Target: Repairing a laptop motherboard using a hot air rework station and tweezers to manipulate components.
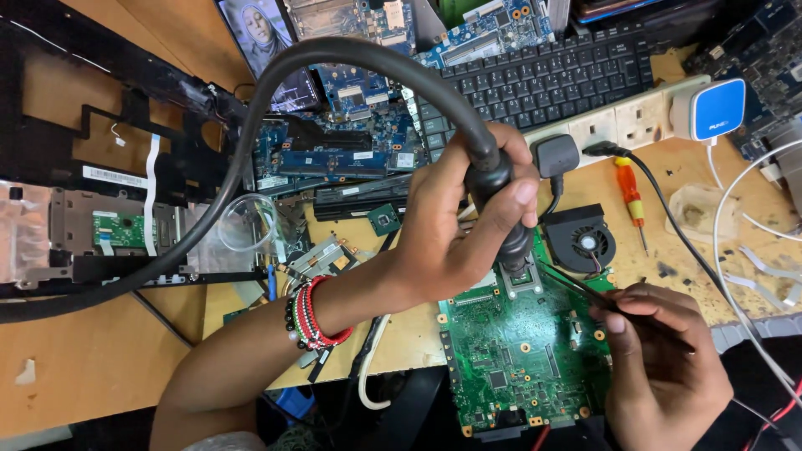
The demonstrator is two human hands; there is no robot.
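My left hand grips the black handle of a hot-air tool. Its thick black hose arcs up and away to the left. The nozzle points down at a square chip socket on a green circuit board lying at the desk's front edge. My right hand pinches thin black tweezers, whose tips reach toward the socket from the right. A band of red and black beads circles my left wrist.
A black laptop frame lies at left on the wooden desk. Blue circuit boards, a black keyboard, a white power strip with plugs, a small black fan and an orange screwdriver crowd the back.
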